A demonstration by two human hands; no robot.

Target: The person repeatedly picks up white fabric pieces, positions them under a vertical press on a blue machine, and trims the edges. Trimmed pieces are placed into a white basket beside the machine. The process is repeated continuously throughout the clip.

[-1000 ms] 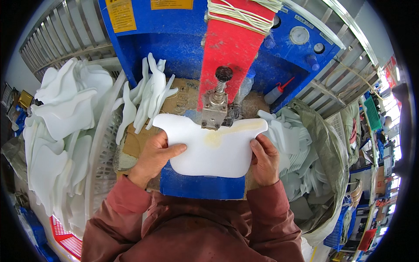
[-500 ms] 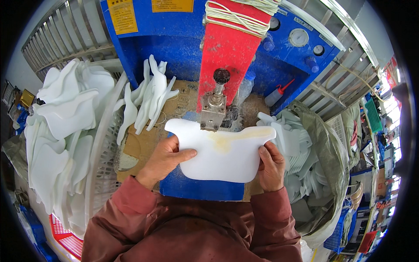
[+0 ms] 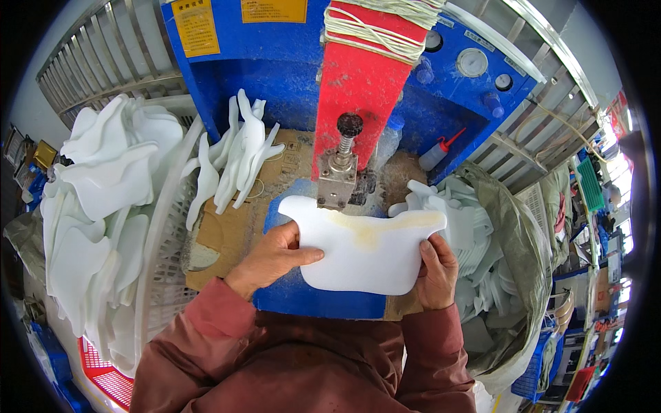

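Note:
Both my hands hold a white foam pad (image 3: 361, 251) with a wavy top edge and a yellowish stain near that edge. My left hand (image 3: 275, 258) pinches its left side, thumb on the front face. At its right side my right hand (image 3: 436, 270) grips with the thumb and fingers. The pad's top edge is right at the metal head (image 3: 337, 187) of a machine, under a black knob and spring on a red arm (image 3: 361, 82). Whether the pad touches the head I cannot tell. Below lies the machine's blue table (image 3: 323, 299).
On my left a white basket (image 3: 160, 255) is heaped with white foam pieces (image 3: 103, 179). Several narrow pieces (image 3: 241, 155) lie behind it. A sack (image 3: 520, 275) of foam pieces stands at the right. Gauges (image 3: 472, 62) and a red-tipped bottle (image 3: 434, 157) are at the back right.
The pad and both hands have shifted a little to the right and toward me. The grip of both hands looks the same.

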